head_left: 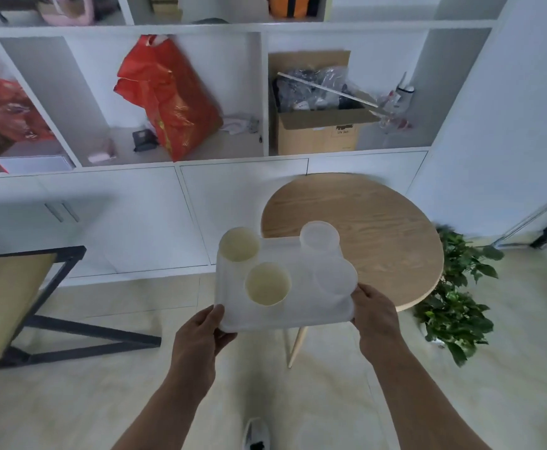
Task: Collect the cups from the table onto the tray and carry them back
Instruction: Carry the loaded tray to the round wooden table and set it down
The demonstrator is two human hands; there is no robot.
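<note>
**Four cups aboard, tray in the air**

Starting at nine o'clock, there's the corner of a desk (pixel 9 306) with black legs, out of the action. Moving in, the left hand (pixel 205 326) is clamped on the tray's (pixel 285 315) near-left corner, thumb over the rim, fingers curled underneath. And the tray is up, held clear above the floor, nothing under it but tile on this side!

Across its surface: a yellow cup (pixel 239 244) at the far-left corner, ten o'clock from tray centre, and a second yellow cup (pixel 267 283) just beside it, nearer the person. Then the clear pair, one clear cup (pixel 319 235) at the far edge, about one o'clock, another clear cup (pixel 335 277) at three o'clock, hard against the right rim. All four upright, none touching that I can make out, though the picture is soft.

On to the right hand (pixel 374 315), closed on the near-right corner, same wraparound hold.

Beyond it, at two o'clock, the round table (pixel 379 228), and its top shows bare wood, no cup left on the visible part. A plant (pixel 454 306) sits at four o'clock on the floor.

So collecting looks finished; what's left, by my reading, is the carry back. Keep it level, those cups are tall and loose!
</note>
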